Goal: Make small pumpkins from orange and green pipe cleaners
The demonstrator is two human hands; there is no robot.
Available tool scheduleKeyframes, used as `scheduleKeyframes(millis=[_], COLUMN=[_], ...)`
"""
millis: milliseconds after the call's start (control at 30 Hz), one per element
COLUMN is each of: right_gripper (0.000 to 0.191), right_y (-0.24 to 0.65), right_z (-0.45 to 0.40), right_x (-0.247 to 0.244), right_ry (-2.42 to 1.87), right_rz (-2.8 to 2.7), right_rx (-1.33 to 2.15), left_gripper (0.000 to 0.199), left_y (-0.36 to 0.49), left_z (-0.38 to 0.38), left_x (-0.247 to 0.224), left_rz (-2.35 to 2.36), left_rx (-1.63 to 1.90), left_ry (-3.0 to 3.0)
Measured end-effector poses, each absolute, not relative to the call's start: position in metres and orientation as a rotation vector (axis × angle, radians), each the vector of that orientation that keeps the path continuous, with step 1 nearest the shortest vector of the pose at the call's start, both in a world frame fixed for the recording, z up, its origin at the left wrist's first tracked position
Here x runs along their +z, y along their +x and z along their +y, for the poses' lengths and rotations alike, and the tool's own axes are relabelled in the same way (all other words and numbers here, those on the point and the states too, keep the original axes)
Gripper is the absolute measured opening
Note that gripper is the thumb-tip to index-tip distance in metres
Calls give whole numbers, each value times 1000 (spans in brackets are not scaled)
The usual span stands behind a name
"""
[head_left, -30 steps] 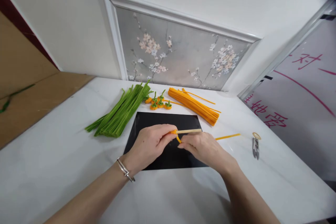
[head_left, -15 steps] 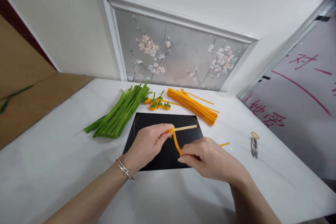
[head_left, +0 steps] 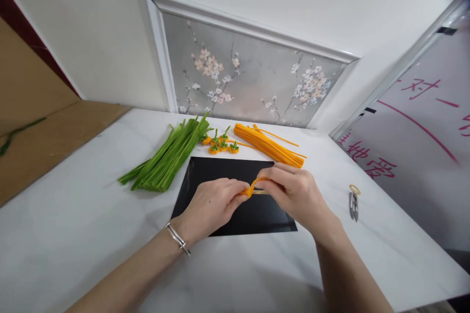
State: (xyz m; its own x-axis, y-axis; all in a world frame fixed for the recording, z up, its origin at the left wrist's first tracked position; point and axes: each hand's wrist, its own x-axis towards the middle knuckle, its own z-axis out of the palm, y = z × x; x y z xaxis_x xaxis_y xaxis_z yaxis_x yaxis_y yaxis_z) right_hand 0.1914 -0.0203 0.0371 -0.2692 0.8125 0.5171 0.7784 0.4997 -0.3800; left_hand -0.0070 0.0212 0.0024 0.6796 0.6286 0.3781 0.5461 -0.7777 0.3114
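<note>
Over the black mat [head_left: 220,168], my left hand [head_left: 216,203] pinches the end of a thin pale stick [head_left: 261,192] where orange pipe cleaner is wound round it. My right hand [head_left: 293,190] grips the free length of that orange pipe cleaner [head_left: 253,188], which curves up and over the stick between my hands. Both hands are closed, and the fingers hide most of the wound part. Behind the mat lie several small orange pieces with green tops [head_left: 223,145].
A bundle of green pipe cleaners [head_left: 167,159] lies at the left, and a bundle of orange pipe cleaners [head_left: 270,144] at the back right. Metal snips [head_left: 353,205] rest on the right of the white table [head_left: 139,234]. A framed flower panel [head_left: 253,68] is on the wall.
My right hand has risen from below the stick to level with it, carrying the orange strand upward and over. My left hand has shifted slightly right and still pinches the stick.
</note>
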Motion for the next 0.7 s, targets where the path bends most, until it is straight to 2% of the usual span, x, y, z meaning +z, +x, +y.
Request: scheduleKeyframes(millis=[200, 467, 633, 700], right_gripper=[22, 34, 26, 29], right_y=[201, 212, 206, 203], right_z=[-1, 6, -1, -5], right_x=[25, 15, 7, 7], right_ry=[-1403, -1475, -1458, -1421], right_rz=[-1998, -2173, -2254, -2320], right_rx=[62, 396, 443, 459], left_gripper=[19, 12, 12, 13], left_y=[-5, -5, -6, -6], left_z=[18, 18, 19, 19], left_x=[3, 0, -2, -1], left_rz=[898, 845, 909, 974], left_rx=[789, 986, 1029, 1013], left_ry=[2741, 2686, 2599, 2567])
